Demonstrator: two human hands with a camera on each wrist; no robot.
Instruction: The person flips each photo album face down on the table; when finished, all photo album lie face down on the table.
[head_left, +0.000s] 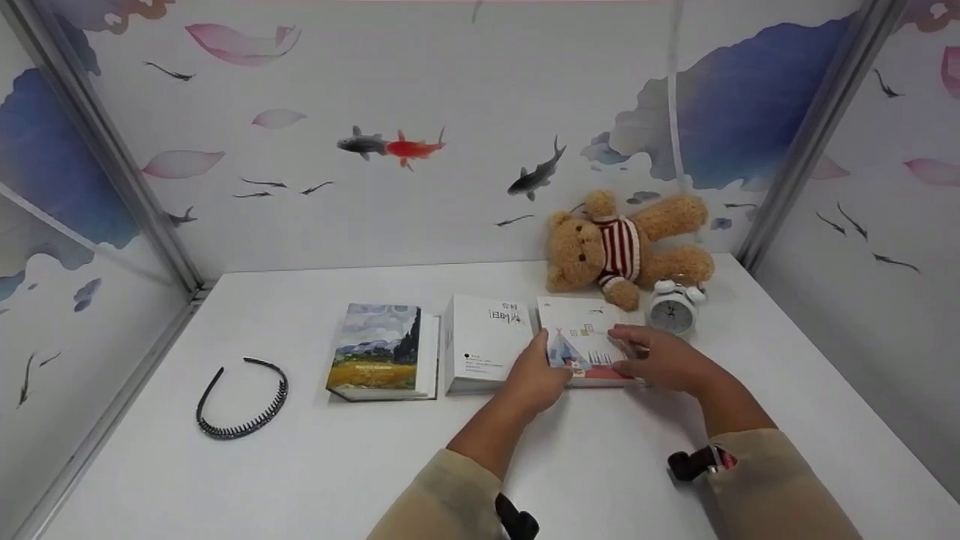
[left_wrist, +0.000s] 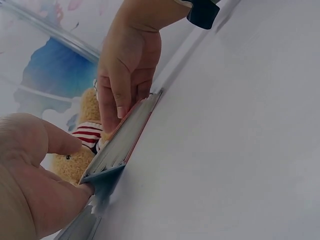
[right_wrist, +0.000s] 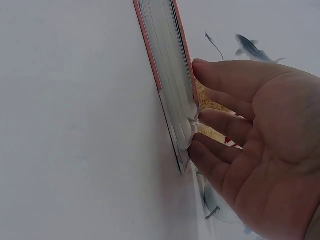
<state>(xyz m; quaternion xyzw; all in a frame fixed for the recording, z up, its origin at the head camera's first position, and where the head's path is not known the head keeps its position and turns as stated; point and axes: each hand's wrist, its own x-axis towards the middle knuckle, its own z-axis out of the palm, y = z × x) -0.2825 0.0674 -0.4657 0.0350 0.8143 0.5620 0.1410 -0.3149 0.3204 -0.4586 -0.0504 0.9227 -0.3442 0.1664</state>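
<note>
A thick hardcover book with a blue tent picture and a red lower band (head_left: 581, 352) lies flat between my hands. My left hand (head_left: 534, 377) touches its left, spine side, with the thumb extended over the cover. At the opposite side, my right hand (head_left: 664, 360) has its fingertips at the book's right edge, loosely bent. In the right wrist view, the fingertips (right_wrist: 200, 142) meet the cover's edge beside the page block (right_wrist: 170, 65). A white book (head_left: 480, 337) lies just left of the tent book, partly covered by my left hand.
A landscape-painting book (head_left: 379, 352) lies further left, and a black toothed headband (head_left: 244, 427) at the far left. Behind the tent book are a teddy bear in a striped shirt (head_left: 619, 247) and a white alarm clock (head_left: 673, 309). Printed panels (head_left: 465, 225) enclose the white table (head_left: 360, 465).
</note>
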